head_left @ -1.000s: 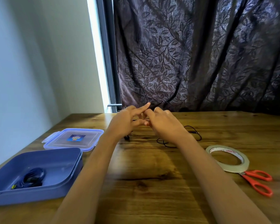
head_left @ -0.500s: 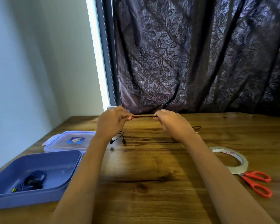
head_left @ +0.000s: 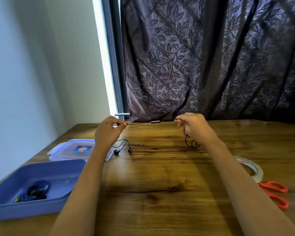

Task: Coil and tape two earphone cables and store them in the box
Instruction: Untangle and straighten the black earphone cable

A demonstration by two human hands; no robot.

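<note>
With one coiled blue earphone cable (head_left: 34, 190) already lying in the open box (head_left: 41, 169), the left hand (head_left: 107, 132) and right hand (head_left: 193, 126) each pinch the black earphone cable (head_left: 143, 122), stretched taut between them above the table (head_left: 160, 184), not yet coiled, taped or stored.

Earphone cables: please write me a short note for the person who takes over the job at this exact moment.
Left hand pinches the black earphone cable; right hand pinches it further along, so a stretch is taut between them above the table. Its earbuds are low by the table, beside the lid; loose cable hangs under the right hand.
Done: the blue cable lies coiled in the open box; whether it is taped cannot be seen.
Left: coil the black cable, tape it using the tape roll and scissors on the right, put it in the box.
</note>
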